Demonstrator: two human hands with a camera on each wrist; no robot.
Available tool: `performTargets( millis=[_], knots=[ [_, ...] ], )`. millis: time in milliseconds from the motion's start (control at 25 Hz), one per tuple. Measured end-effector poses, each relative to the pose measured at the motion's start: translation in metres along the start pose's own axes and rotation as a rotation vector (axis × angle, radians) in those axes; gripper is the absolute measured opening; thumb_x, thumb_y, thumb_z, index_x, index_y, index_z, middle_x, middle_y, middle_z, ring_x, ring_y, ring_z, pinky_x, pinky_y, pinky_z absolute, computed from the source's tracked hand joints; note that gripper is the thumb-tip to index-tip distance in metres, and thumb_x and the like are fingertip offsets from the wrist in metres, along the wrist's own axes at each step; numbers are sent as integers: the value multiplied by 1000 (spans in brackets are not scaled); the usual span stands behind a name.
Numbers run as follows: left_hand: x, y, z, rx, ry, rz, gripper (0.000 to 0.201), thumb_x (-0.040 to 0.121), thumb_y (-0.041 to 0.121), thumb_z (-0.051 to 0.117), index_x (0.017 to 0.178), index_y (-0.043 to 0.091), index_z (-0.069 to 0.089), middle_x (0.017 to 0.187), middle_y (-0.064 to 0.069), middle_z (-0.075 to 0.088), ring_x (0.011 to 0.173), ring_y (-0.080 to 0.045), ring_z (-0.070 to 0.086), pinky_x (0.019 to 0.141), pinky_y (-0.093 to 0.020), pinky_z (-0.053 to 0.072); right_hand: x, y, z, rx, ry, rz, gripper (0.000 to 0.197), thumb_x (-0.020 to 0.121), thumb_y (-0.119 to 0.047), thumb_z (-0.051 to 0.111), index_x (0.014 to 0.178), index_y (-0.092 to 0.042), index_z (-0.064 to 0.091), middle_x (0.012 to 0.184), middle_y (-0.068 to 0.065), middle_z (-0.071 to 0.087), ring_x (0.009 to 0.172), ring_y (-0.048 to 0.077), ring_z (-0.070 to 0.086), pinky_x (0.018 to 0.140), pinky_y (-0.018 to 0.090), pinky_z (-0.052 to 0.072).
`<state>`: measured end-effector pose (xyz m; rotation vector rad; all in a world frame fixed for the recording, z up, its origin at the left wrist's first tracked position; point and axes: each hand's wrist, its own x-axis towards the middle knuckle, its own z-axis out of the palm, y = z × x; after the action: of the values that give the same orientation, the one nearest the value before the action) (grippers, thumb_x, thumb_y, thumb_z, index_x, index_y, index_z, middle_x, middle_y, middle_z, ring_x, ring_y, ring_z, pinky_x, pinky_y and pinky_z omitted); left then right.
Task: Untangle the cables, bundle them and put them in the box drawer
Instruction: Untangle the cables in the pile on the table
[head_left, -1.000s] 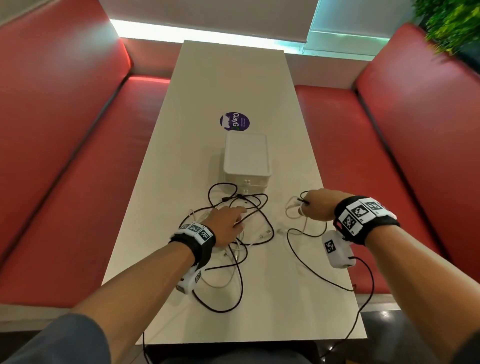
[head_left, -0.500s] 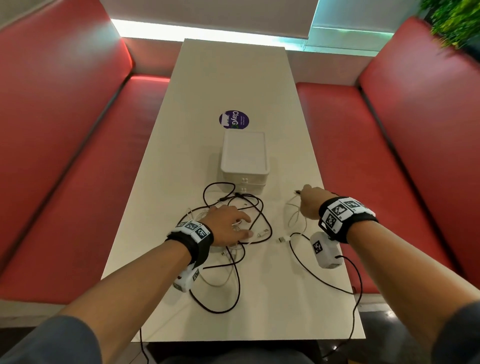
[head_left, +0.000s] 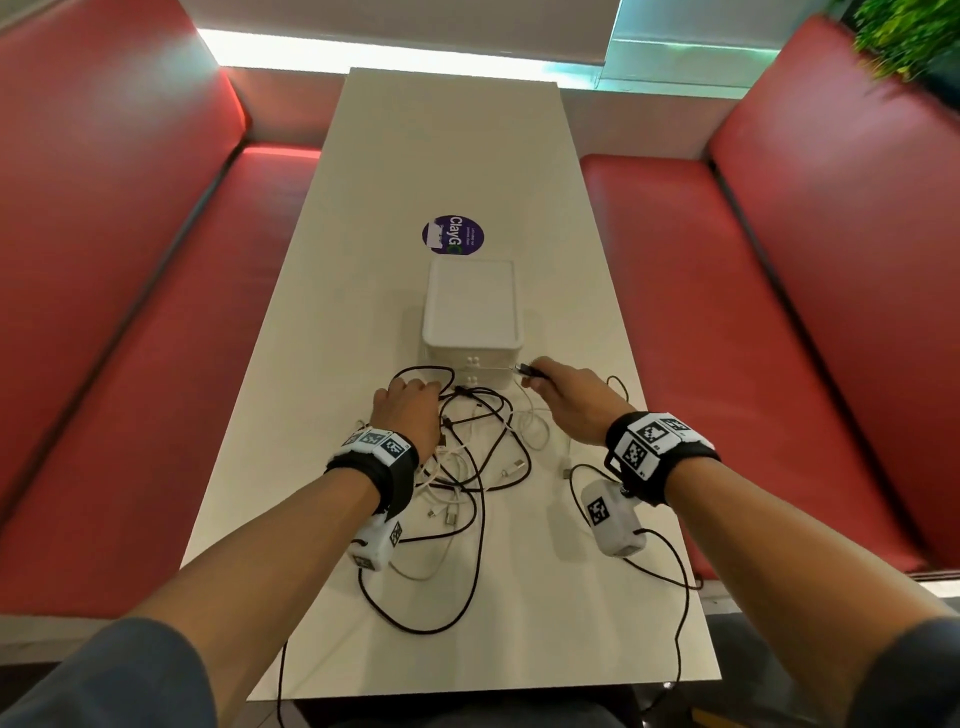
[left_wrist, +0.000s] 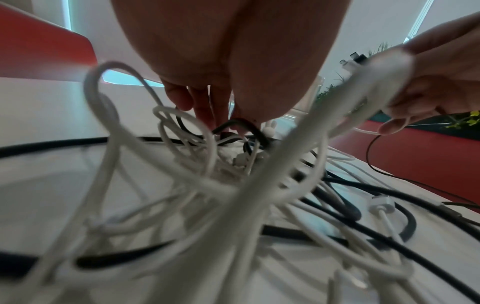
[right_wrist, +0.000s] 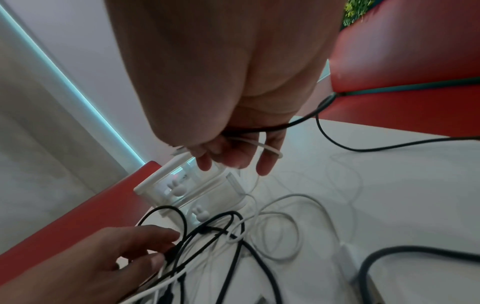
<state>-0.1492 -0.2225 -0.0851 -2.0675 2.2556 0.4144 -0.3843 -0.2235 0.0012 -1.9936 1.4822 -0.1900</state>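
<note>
A tangle of black and white cables (head_left: 470, 452) lies on the white table (head_left: 441, 130), just in front of a small white drawer box (head_left: 470, 312) with both drawers closed. My left hand (head_left: 408, 410) rests on the tangle's far left part and pinches a black cable (right_wrist: 182, 242) between thumb and fingers. My right hand (head_left: 566, 397) hovers in front of the box's right corner. It grips a white cable (right_wrist: 262, 147) together with a thin black one, and a plug end (head_left: 525, 370) sticks out toward the box. The box (right_wrist: 166, 185) has rabbit-shaped knobs.
A round purple sticker (head_left: 452, 235) lies beyond the box. Red benches (head_left: 130, 364) flank the table on both sides, also at the right (head_left: 753, 338). A green plant (head_left: 909, 41) stands at the far right. Thin black leads trail from the wrist cameras over the near table edge.
Both hands moved forward toward the box. The right hand carried its cable ends left to the box's front corner. The left hand slid to the far part of the tangle.
</note>
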Motion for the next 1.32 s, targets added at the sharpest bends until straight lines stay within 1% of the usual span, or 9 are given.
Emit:
performTargets(
  millis=[200, 320, 520, 720, 880, 1040, 1120, 1240, 1320],
  knots=[
    [3, 0, -1, 54, 92, 23, 30, 96, 17, 46, 120, 27, 62, 117, 0, 64, 112, -26, 50, 88, -39, 33, 7, 0, 13, -49, -27, 86, 26, 108, -26, 32, 111, -5, 48, 82, 4, 56, 64, 12, 46, 52, 26, 30],
    [-2, -1, -12, -14, 199, 92, 26, 101, 21, 43, 121, 27, 60, 115, 0, 64, 104, -25, 58, 86, -39, 38, 7, -1, 15, -7, -12, 90, 28, 107, -25, 31, 110, -9, 54, 89, 6, 58, 66, 10, 46, 55, 24, 32],
    [-17, 12, -40, -504, 184, 302, 21, 102, 22, 49, 116, 14, 63, 112, -3, 63, 95, -19, 61, 86, -37, 52, 9, -21, 15, 92, 173, -32, 21, 108, -26, 32, 109, -14, 50, 72, -8, 52, 59, 10, 47, 52, 25, 31],
    [-26, 36, -61, -855, 237, 223, 18, 93, 24, 68, 100, 16, 53, 90, -3, 71, 78, -16, 70, 71, -29, 59, 9, -31, 18, 93, 81, -118, 27, 105, -26, 42, 125, -12, 54, 105, 4, 66, 88, 20, 61, 75, 33, 50],
    [-28, 42, -64, -1047, 260, 164, 23, 91, 19, 70, 94, 13, 49, 86, -6, 71, 72, -16, 73, 69, -36, 62, 4, -31, 14, 72, 80, -103, 28, 102, -30, 49, 125, -15, 55, 103, -4, 61, 84, 9, 54, 75, 27, 44],
    [-30, 53, -58, -933, 294, 186, 25, 90, 25, 68, 95, 14, 46, 80, 1, 59, 64, -11, 54, 58, -22, 48, 2, -34, 8, 78, 102, -70, 17, 106, -25, 40, 109, -15, 52, 102, 3, 63, 84, 16, 56, 74, 30, 43],
    [-29, 58, -52, -841, 179, 205, 23, 89, 27, 67, 101, 18, 50, 91, 4, 56, 76, -10, 53, 66, -23, 46, 3, -40, -1, 156, 127, -45, 20, 107, -26, 35, 103, -17, 52, 99, 0, 62, 83, 13, 56, 70, 26, 40],
    [-20, 66, -41, -682, 98, 304, 3, 95, 30, 58, 94, 27, 59, 103, 1, 61, 92, -17, 58, 84, -38, 52, -1, -51, -15, 282, 148, -45, 27, 108, -29, 32, 102, -15, 54, 96, 0, 60, 79, 8, 55, 65, 16, 41],
    [-16, 68, -39, -665, 113, 300, 21, 101, 28, 48, 83, 23, 58, 90, -1, 62, 85, -22, 58, 81, -46, 51, -2, -54, -16, 309, 207, -41, 30, 108, -30, 31, 97, -13, 53, 90, 0, 56, 71, 9, 52, 63, 19, 43]
  ],
)
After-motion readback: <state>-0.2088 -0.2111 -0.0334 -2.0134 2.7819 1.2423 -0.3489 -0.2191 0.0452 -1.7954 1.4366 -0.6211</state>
